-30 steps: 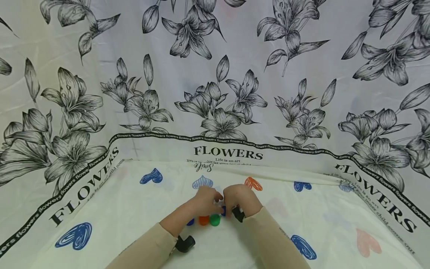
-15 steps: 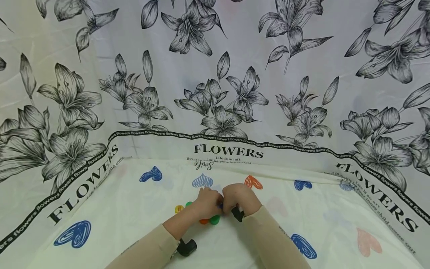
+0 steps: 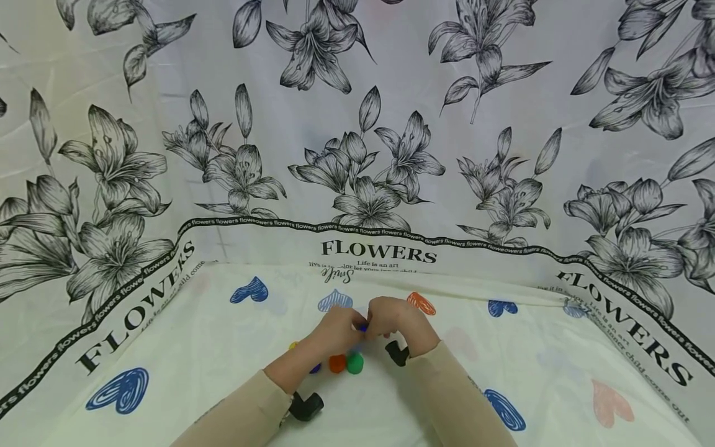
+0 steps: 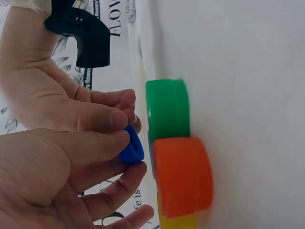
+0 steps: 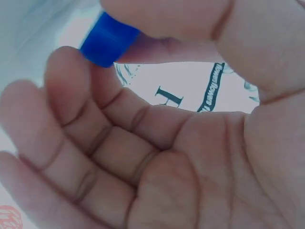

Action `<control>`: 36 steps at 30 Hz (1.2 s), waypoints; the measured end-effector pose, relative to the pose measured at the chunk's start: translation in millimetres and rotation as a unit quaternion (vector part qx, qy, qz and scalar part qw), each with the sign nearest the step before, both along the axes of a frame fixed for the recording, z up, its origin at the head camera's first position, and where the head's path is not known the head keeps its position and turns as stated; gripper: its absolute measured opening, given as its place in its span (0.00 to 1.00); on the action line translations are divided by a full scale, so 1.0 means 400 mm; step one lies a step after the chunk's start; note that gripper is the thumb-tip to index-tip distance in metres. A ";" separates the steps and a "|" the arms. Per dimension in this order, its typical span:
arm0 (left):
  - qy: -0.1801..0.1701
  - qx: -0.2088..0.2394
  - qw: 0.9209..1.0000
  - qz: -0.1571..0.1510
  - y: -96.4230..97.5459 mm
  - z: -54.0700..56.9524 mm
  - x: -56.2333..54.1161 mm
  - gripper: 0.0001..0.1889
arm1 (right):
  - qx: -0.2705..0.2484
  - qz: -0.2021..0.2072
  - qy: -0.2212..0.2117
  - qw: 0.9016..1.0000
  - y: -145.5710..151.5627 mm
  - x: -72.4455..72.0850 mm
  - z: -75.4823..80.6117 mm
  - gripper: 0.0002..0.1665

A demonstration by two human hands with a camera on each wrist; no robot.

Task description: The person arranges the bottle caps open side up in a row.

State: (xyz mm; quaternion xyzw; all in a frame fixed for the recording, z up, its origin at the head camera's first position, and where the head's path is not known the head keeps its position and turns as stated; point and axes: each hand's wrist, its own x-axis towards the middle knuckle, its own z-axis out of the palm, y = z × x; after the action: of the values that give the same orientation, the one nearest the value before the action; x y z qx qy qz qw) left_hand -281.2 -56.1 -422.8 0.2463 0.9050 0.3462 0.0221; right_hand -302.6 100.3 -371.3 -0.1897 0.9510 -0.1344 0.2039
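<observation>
Between my two hands is a small blue cap-like piece (image 4: 132, 147), hollow with a round rim. My left hand (image 3: 339, 329) pinches it between thumb and fingers, and the other fingers spread below it in the left wrist view. Thumb and forefinger of my right hand (image 3: 393, 316) pinch its other side. From the right wrist view, the blue piece shows at the fingertips, with the remaining fingers half bent. Just below the hands, a green round piece (image 4: 169, 109) and an orange round piece (image 4: 183, 176) lie side by side on the cloth.
Part of a yellow piece (image 3: 293, 345) and another blue piece (image 3: 315, 369) show from behind my left forearm. Black wrist cameras (image 3: 398, 354) sit at both wrists. A white cloth with printed hearts (image 3: 504, 410) covers the table, and a flower-print curtain (image 3: 368, 161) stands behind it.
Both hands have risen slightly from the cloth with the blue piece. My left hand closed over it half a second ago and now holds it by the fingertips, uncovering the green and orange pieces.
</observation>
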 end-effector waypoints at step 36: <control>-0.083 0.044 0.978 0.188 -0.110 0.059 -0.068 0.07 | -0.233 -0.032 0.056 0.970 -0.057 -0.053 -0.060 0.04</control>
State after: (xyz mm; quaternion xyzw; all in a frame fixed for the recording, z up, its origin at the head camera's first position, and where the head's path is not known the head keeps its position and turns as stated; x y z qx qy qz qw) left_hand -308.2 -100.0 -399.2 0.0434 0.9139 0.4032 0.0206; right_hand -323.6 77.5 -395.2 -0.2090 0.9091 -0.3473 0.0959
